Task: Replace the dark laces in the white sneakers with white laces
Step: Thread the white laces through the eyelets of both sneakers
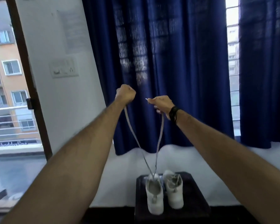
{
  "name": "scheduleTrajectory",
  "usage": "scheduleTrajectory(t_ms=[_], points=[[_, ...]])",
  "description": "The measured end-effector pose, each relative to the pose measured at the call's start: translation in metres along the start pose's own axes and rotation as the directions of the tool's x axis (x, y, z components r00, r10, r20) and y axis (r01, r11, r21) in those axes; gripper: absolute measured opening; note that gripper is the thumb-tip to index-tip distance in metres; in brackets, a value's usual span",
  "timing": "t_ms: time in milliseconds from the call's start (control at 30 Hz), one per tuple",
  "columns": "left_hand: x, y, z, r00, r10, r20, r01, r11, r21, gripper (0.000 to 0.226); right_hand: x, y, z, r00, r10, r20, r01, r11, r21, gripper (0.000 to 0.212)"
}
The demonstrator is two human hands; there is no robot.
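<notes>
**A:** Which step is in hand?

**B:** Judging by the layout, evening out a white lace (132,136) on the left sneaker (154,195). Both ends run up from its toe-end eyelets. The left hand (126,93) is fisted around one end; the right hand (162,105) pinches the other, the lace tip showing just past its fingers.

**A:** Where are the shoes?

**B:** Side by side on a dark table (197,206), heels toward the person. The right sneaker (174,191) appears laced, though blur leaves its lace colour uncertain.

**A:** Requirement for the next move?

**B:** Match both ends for length, lower the hands, then cross each end into the next eyelet pair. Keep tension moderate; the shoe is not held down and could lift or tip.
</notes>
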State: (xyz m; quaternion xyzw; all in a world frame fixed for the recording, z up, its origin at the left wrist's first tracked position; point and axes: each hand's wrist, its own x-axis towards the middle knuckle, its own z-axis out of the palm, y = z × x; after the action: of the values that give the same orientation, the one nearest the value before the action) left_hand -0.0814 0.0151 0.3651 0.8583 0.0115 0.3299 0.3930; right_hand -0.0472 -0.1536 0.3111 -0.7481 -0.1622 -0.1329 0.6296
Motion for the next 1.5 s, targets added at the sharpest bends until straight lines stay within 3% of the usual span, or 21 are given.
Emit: scheduleTrajectory(t_ms=[100, 167, 233, 300, 400, 533, 600, 667, 733, 900, 1033, 1100, 1167, 1233, 1333, 1400, 1467, 1500], points=[[-0.014, -0.037, 0.008, 0.961, -0.149, 0.235, 0.049, 0.922, 0.385, 0.025, -0.012, 0.039, -0.012, 0.973, 0.18, 0.146, -0.11, 0.913, -0.394, 0.023], [-0.031, -0.055, 0.015, 0.88, -0.256, 0.399, -0.007, 0.835, 0.55, 0.024, -0.022, 0.07, -0.016, 0.913, 0.32, 0.253, -0.081, 0.751, -0.656, 0.026], [-0.046, -0.073, 0.027, 0.81, -0.336, 0.48, -0.048, 0.778, 0.627, 0.03, -0.034, 0.102, -0.018, 0.855, 0.437, 0.28, -0.034, 0.586, -0.81, 0.026], [-0.06, -0.095, 0.044, 0.762, -0.401, 0.509, -0.046, 0.75, 0.66, 0.034, -0.047, 0.133, -0.019, 0.826, 0.497, 0.266, -0.031, 0.512, -0.859, 0.023], [-0.076, -0.133, 0.075, 0.678, -0.499, 0.54, 0.012, 0.742, 0.67, 0.03, -0.062, 0.176, -0.016, 0.792, 0.556, 0.252, -0.069, 0.492, -0.868, 0.022], [-0.093, -0.18, 0.116, 0.59, -0.546, 0.595, 0.035, 0.753, 0.657, 0.057, -0.076, 0.223, -0.005, 0.757, 0.626, 0.185, -0.069, 0.359, -0.931, 0.023], [-0.101, -0.195, 0.135, 0.589, -0.541, 0.6, 0.045, 0.763, 0.644, 0.049, -0.079, 0.24, 0.004, 0.811, 0.565, 0.154, -0.092, 0.383, -0.919, 0.025], [-0.112, -0.208, 0.153, 0.614, -0.537, 0.579, 0.067, 0.766, 0.639, 0.032, -0.08, 0.252, 0.016, 0.867, 0.463, 0.186, -0.089, 0.511, -0.855, 0.02], [-0.12, -0.225, 0.174, 0.657, -0.529, 0.538, 0.088, 0.762, 0.642, 0.024, -0.086, 0.26, 0.034, 0.875, 0.419, 0.245, -0.063, 0.598, -0.799, 0.014], [-0.147, -0.256, 0.222, 0.641, -0.519, 0.566, 0.087, 0.781, 0.618, 0.043, -0.109, 0.307, 0.085, 0.89, 0.385, 0.244, 0.068, 0.419, -0.906, 0.032], [-0.169, -0.259, 0.23, 0.724, -0.5, 0.475, 0.198, 0.811, 0.55, 0.045, -0.109, 0.316, 0.099, 0.927, 0.303, 0.22, 0.148, 0.243, -0.959, 0.026], [-0.174, -0.264, 0.233, 0.768, -0.444, 0.46, 0.186, 0.843, 0.504, 0.043, -0.103, 0.317, 0.098, 0.932, 0.288, 0.222, 0.149, 0.256, -0.955, 0.024], [-0.175, -0.27, 0.236, 0.784, -0.414, 0.463, 0.184, 0.867, 0.464, 0.042, -0.092, 0.322, 0.093, 0.924, 0.302, 0.233, 0.097, 0.405, -0.909, 0.022], [-0.176, -0.273, 0.236, 0.791, -0.397, 0.466, 0.178, 0.877, 0.446, 0.042, -0.083, 0.323, 0.082, 0.927, 0.323, 0.189, -0.064, 0.634, -0.77, 0.022], [-0.177, -0.266, 0.234, 0.787, -0.396, 0.473, 0.181, 0.881, 0.437, 0.039, -0.075, 0.311, 0.063, 0.883, 0.459, 0.103, -0.397, 0.845, -0.358, 0.029], [-0.178, -0.262, 0.235, 0.813, -0.379, 0.442, 0.17, 0.88, 0.443, 0.034, -0.074, 0.301, 0.055, 0.826, 0.551, 0.12, -0.553, 0.833, -0.024, 0.03], [-0.181, -0.253, 0.234, 0.874, -0.316, 0.368, 0.166, 0.908, 0.384, 0.026, -0.074, 0.288, 0.051, 0.794, 0.575, 0.197, -0.605, 0.781, 0.158, 0.028], [-0.182, -0.247, 0.234, 0.884, -0.29, 0.366, 0.201, 0.944, 0.261, 0.029, -0.073, 0.282, 0.049, 0.789, 0.567, 0.236, -0.613, 0.756, 0.23, 0.028]])
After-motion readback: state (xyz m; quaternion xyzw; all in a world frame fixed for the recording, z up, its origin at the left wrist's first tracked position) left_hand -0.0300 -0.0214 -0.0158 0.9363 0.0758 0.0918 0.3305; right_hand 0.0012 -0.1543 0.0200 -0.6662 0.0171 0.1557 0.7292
